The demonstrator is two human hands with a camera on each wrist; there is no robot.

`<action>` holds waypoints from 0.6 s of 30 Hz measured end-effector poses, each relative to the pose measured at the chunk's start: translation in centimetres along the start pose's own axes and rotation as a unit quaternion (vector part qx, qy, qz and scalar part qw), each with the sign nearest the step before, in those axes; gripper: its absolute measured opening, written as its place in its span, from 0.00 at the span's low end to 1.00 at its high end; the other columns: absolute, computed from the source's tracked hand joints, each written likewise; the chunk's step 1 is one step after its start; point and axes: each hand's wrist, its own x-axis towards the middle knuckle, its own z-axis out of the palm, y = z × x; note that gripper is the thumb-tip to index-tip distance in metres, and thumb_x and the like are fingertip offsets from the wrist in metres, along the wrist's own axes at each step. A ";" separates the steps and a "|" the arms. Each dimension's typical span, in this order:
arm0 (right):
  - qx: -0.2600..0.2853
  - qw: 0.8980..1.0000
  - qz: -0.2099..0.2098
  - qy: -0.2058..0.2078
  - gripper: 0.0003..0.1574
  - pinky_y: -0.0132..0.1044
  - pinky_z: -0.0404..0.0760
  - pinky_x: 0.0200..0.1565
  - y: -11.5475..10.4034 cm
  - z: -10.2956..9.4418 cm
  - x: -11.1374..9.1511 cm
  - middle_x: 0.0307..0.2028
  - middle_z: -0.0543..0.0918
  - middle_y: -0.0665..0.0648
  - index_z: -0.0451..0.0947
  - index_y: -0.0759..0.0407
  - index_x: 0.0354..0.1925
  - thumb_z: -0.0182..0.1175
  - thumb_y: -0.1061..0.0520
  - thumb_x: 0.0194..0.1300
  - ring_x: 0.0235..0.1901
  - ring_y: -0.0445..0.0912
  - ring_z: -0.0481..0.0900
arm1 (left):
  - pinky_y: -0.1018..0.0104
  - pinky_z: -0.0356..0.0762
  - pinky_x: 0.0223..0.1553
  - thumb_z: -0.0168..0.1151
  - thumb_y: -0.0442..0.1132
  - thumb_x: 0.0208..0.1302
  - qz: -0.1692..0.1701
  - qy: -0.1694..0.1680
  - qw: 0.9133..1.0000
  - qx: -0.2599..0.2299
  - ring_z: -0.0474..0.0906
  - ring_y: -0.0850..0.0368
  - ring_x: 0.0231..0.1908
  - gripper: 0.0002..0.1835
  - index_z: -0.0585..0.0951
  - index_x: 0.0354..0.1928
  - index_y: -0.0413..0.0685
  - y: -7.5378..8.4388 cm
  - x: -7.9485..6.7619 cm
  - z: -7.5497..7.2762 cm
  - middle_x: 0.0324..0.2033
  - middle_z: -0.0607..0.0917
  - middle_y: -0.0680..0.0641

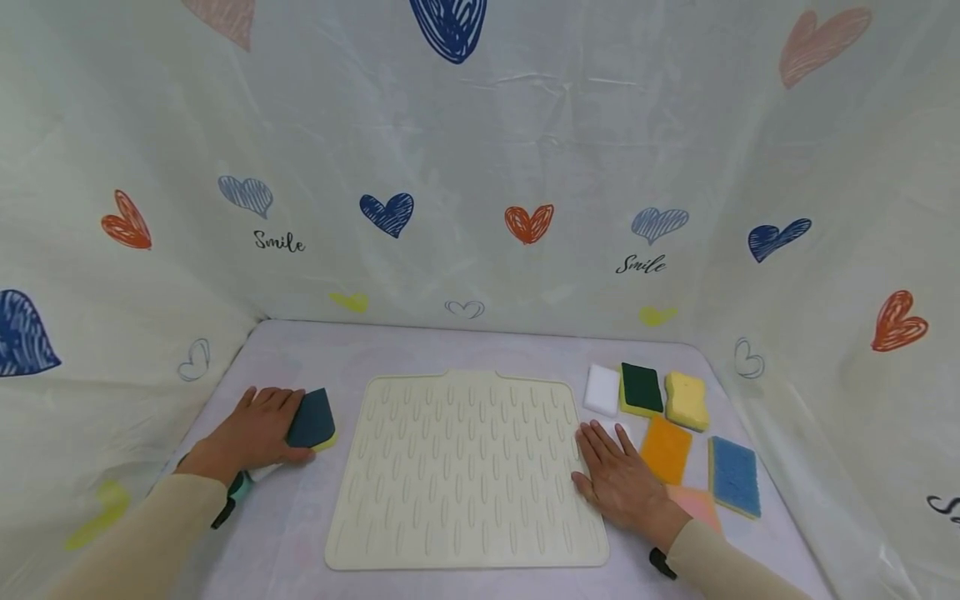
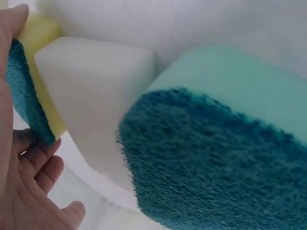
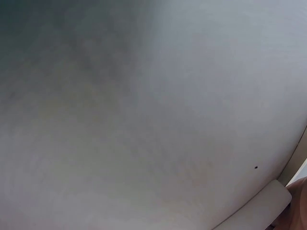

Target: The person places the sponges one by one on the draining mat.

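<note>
At the left of the table, my left hand (image 1: 258, 429) grips a yellow scouring sponge (image 1: 311, 419) with a dark blue-green pad. The left wrist view has the thumb at one edge of this sponge (image 2: 29, 96) and fingers at the other. Beside it there stand a white sponge (image 2: 96, 81) and a mint-green scouring sponge (image 2: 216, 158) with a teal pad. My right hand (image 1: 618, 475), fingers straight, rests on the right edge of a cream ridged mat (image 1: 465, 475). The right wrist view is mostly a blurred pale surface, with a bit of hand (image 3: 297, 206) in the corner.
Right of the mat lie a white sponge (image 1: 602, 390), a green-and-yellow scouring sponge (image 1: 641, 388), a yellow sponge (image 1: 686, 401), an orange cloth-like piece (image 1: 666, 450), a blue sponge (image 1: 735, 477) and a pink piece (image 1: 697, 504). A heart-printed curtain (image 1: 465, 258) surrounds the table.
</note>
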 end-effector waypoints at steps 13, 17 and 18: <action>0.003 1.000 -0.004 -0.005 0.47 0.63 0.47 0.81 0.1 0.0 0.1 0.82 0.58 0.64 0.57 0.66 0.81 0.44 0.34 0.83 0.82 0.59 0.54 | 0.25 0.64 0.66 0.83 0.58 0.45 0.026 0.075 0.996 0.027 0.69 0.28 0.61 0.57 0.66 0.66 0.26 0.4 0.8 -0.3 0.61 0.74 0.26; 0.004 1.000 -0.004 -0.004 0.47 0.63 0.47 0.81 0.1 0.0 0.0 0.82 0.59 0.65 0.58 0.66 0.81 0.44 0.34 0.83 0.82 0.60 0.55 | 0.28 0.64 0.68 0.81 0.57 0.46 0.038 0.083 0.995 0.033 0.69 0.29 0.61 0.56 0.65 0.66 0.27 0.6 1.2 -0.6 0.62 0.73 0.26; 0.004 1.000 -0.004 -0.004 0.47 0.63 0.47 0.81 0.1 0.0 0.0 0.82 0.59 0.65 0.57 0.66 0.81 0.44 0.34 0.83 0.82 0.60 0.55 | 0.29 0.64 0.68 0.81 0.56 0.46 0.041 0.087 0.995 0.031 0.69 0.29 0.61 0.55 0.64 0.67 0.27 0.6 1.2 -0.7 0.62 0.73 0.26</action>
